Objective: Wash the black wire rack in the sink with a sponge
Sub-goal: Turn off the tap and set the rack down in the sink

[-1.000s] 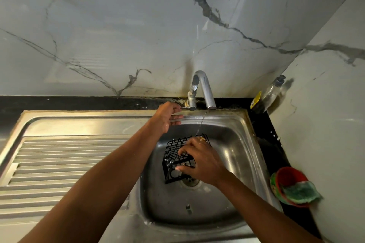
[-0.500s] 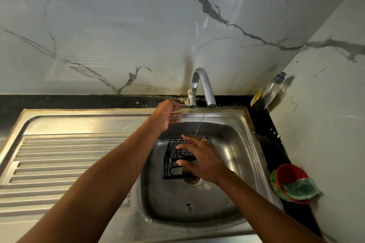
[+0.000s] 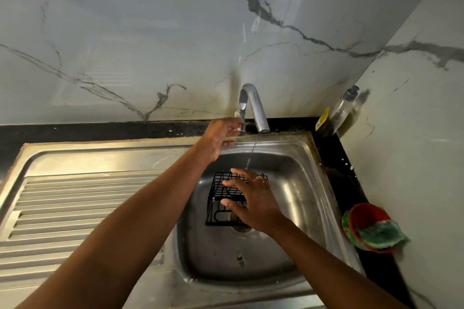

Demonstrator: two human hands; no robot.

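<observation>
Spread-fingered right hand (image 3: pixel 253 202) half hides the wire rack (image 3: pixel 218 192) in a steel sink (image 3: pixel 298 183); at twelve o'clock, left hand (image 3: pixel 218 138) grips the tap (image 3: pixel 256 105) lever.

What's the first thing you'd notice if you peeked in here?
A black wire rack stands in the steel sink, with the person's right grip spread over it under a thin stream from the faucet. The left grip reaches the faucet's handle. At the right, a green sponge lies in a red bowl.
</observation>
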